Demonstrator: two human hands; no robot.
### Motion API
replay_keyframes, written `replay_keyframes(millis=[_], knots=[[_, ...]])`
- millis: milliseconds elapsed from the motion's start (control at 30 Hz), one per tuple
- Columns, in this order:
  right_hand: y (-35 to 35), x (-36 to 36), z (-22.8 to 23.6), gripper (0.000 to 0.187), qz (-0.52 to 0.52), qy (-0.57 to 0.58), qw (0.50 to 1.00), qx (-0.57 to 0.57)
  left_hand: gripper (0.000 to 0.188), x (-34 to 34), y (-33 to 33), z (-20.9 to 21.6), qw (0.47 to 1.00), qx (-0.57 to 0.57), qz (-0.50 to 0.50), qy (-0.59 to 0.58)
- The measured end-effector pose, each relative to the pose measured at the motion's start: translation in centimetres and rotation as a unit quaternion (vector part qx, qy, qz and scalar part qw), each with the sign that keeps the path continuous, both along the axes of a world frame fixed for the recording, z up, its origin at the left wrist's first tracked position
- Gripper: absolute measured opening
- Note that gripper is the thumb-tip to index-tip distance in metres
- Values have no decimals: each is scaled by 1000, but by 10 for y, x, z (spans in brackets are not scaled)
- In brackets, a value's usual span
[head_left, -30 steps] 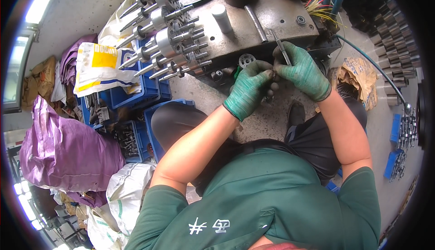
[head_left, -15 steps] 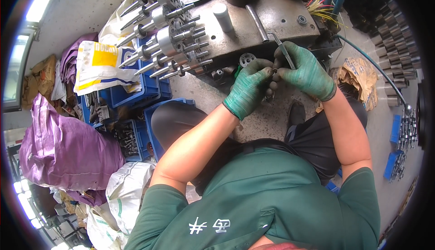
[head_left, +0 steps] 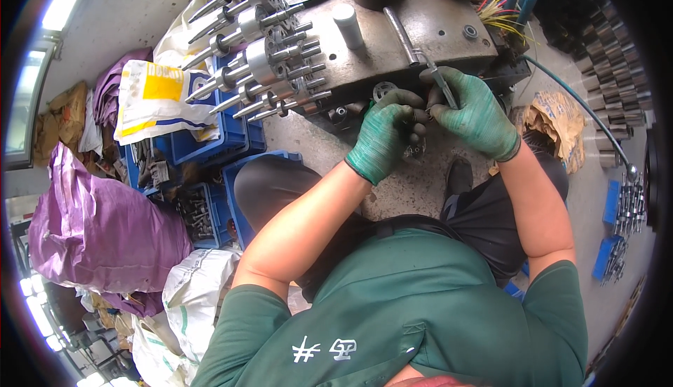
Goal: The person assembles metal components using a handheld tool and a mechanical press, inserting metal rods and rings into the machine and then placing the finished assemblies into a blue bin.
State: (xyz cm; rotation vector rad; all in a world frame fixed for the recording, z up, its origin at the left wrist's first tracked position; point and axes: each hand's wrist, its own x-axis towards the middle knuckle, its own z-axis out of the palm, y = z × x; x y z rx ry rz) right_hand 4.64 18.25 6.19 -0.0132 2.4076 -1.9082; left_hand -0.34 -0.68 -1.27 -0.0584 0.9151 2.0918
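Centrally, the right hand (head_left: 478, 113) grasps a metal tool (head_left: 443, 87); left hand (head_left: 384, 134) curled, contents unclear; tabletop (head_left: 438, 15) upper centre, purple sack (head_left: 102, 226) left.

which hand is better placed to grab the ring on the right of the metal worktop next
Right, I'd judge: the right hand sits closer to the metal ring, while the left hand is farther left. The right does grip a slim metal tool, so it may need freeing first.
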Motion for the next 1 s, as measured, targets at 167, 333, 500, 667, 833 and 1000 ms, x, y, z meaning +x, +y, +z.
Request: replay_keyframes(millis=[167,333,500,667,833,1000], knots=[[-1,-2,-3,54,-8,-26,996,-85,26,6,2,2,998,-8,-29,-61],[-11,-2,-9,48,-50,-40,996,-57,28,8,3,1,999,-11,-29,-9],[-15,-3,-10,53,-78,-50,995,-30,23,6,0,6,998,-35,-3,45],[-8,-1,-4,71,-60,-20,992,-106,17,-6,-2,15,994,-25,90,65],[0,2,-5,79,-41,219,925,309,11,-29,-14,16,987,2,160,10],[-1,0,3,72,-14,300,863,405,5,-30,-17,22,980,-2,197,24]])
